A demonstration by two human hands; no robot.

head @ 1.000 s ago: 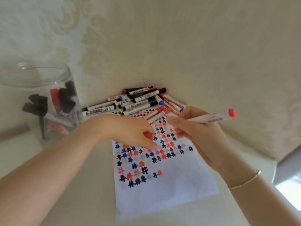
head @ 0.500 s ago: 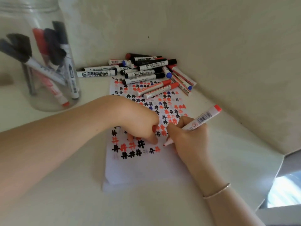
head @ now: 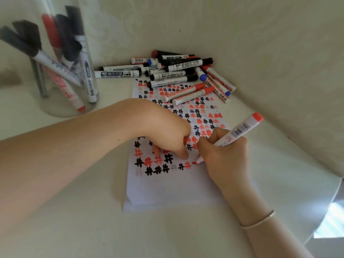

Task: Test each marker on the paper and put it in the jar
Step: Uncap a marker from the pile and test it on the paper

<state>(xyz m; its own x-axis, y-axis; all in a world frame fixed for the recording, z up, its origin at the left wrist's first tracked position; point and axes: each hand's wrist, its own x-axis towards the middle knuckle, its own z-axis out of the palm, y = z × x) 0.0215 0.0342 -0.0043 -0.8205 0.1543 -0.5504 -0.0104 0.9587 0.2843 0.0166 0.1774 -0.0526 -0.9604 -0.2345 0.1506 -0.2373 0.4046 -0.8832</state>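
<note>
Right now the right hand [head: 222, 157] holds a red marker [head: 233, 135] like a pencil, fingers curled round its white body, and the red tip touches the paper [head: 167, 190] next to a row of little hash marks. The marker's red end sticks up and away past the hand. Just beside it, the left hand [head: 167, 133] is curled on the paper, fingertips pressing down; something red peeks out of its fist (it looks like a cap [head: 185, 140], but I cannot tell for sure). Past both hands, a pile of markers [head: 173, 75] lies at the far end of the paper, by the wall. Off past the left arm stands the clear jar [head: 55, 110] with some markers already in it. A thin bracelet [head: 258, 220] sits on the right wrist.
</note>
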